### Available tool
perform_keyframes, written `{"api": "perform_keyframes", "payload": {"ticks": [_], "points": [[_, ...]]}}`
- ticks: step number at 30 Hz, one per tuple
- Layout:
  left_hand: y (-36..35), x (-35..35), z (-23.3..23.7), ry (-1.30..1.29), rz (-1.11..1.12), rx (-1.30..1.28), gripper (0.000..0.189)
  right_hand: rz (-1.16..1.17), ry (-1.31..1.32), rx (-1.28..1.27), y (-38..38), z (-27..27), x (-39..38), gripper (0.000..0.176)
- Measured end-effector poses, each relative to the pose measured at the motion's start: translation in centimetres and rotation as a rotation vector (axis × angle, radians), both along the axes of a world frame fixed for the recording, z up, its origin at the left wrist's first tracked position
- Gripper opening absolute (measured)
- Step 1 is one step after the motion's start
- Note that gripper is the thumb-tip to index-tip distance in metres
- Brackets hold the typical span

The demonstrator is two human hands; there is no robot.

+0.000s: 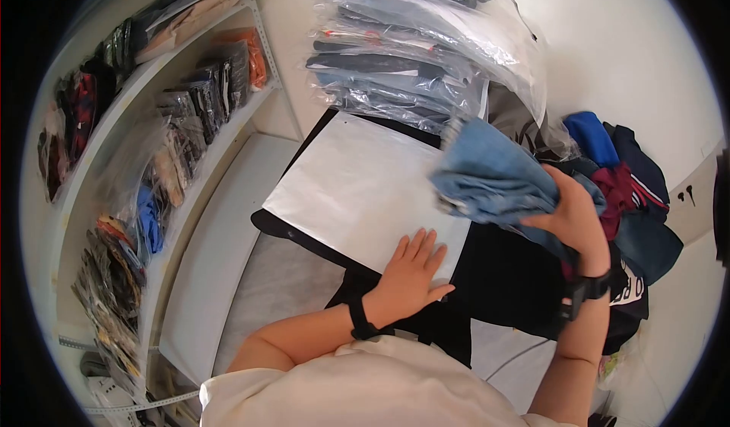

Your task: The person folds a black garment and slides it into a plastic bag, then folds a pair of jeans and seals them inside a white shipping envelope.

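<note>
My left hand [411, 273] lies flat with its fingers spread on a white rectangular sheet [357, 180], near its lower right corner. The sheet rests at a slant on black fabric [513, 275]. Raised over the right side of the sheet is a folded pair of light blue jeans [494, 172]. My right hand [570, 212] grips its right end, thumb below and fingers behind, partly hidden by the denim. The left edge of the jeans is smeared by motion. Each wrist wears a black band.
A tall stack of clothes in clear plastic bags [403, 54] stands behind the sheet. Loose garments [623, 176] are heaped to the right. On the left, curved-looking white shelves [205, 146] hold many bagged clothes. A thin cable [517, 357] runs near my right forearm.
</note>
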State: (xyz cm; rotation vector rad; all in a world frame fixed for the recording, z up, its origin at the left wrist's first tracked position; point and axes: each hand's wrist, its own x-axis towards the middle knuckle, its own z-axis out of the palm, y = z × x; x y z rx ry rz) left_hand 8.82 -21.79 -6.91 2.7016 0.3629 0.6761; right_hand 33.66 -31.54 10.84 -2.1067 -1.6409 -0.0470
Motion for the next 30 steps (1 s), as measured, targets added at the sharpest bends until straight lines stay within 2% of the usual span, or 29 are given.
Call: {"api": "perform_keyframes", "payload": {"ticks": [1,6,8,10,11,12,14,15,16,18,19,20,23,27,30], "points": [[-0.5,0.2,0.3,0.004,0.033,0.020,0.069,0.001,-0.025,0.064,1.5,-0.2,-1.8,0.077],[-1.3,0.9,0.0,0.032,0.077,0.012,0.069,0.152,-0.110,0.040,10.8,-4.1,-8.4,0.078],[-1.2,0.7,0.1,0.047,0.078,-0.013,0.065,0.171,-0.113,0.022,13.9,-6.3,-10.2,0.079],[-1.0,0.4,0.9,-0.056,0.021,-0.095,0.055,0.139,-0.158,-0.135,16.1,-8.1,-11.6,0.083],[-0.8,0.3,1.6,-0.084,0.025,-0.075,0.049,0.123,-0.153,-0.137,16.8,-8.8,-11.7,0.083],[-0.7,0.2,1.7,-0.084,0.003,-0.078,0.049,0.116,-0.161,-0.104,17.1,-9.4,-11.6,0.084],[-0.6,0.5,1.9,-0.189,-0.056,-0.231,0.035,0.069,-0.168,-0.076,17.0,-9.8,-11.4,0.085],[-0.6,1.0,2.7,-0.323,-0.060,-0.214,0.025,0.072,-0.141,-0.078,16.8,-9.8,-11.5,0.086],[-0.8,1.0,2.8,-0.319,-0.096,-0.217,0.025,0.077,-0.115,-0.079,16.6,-9.8,-11.6,0.087],[-1.2,0.3,2.7,-0.123,-0.063,-0.297,0.018,0.050,-0.108,-0.072,16.5,-10.4,-11.3,0.086],[-1.1,0.8,2.6,-0.271,-0.055,-0.201,0.013,0.082,-0.064,-0.075,16.4,-10.3,-11.1,0.084],[-1.2,0.8,2.3,-0.265,-0.069,-0.201,0.013,0.118,-0.019,-0.077,16.3,-10.4,-11.0,0.083],[-1.3,-0.1,1.3,0.021,0.057,-0.125,0.011,0.128,-0.011,-0.025,15.8,-10.4,-10.7,0.078],[-1.1,0.4,1.8,-0.059,0.052,-0.207,0.018,0.126,-0.025,0.016,14.2,-8.5,-10.3,0.073],[-1.5,1.2,2.3,-0.099,0.078,-0.083,0.021,0.087,-0.043,0.121,11.3,-6.4,-8.9,0.074]]}}
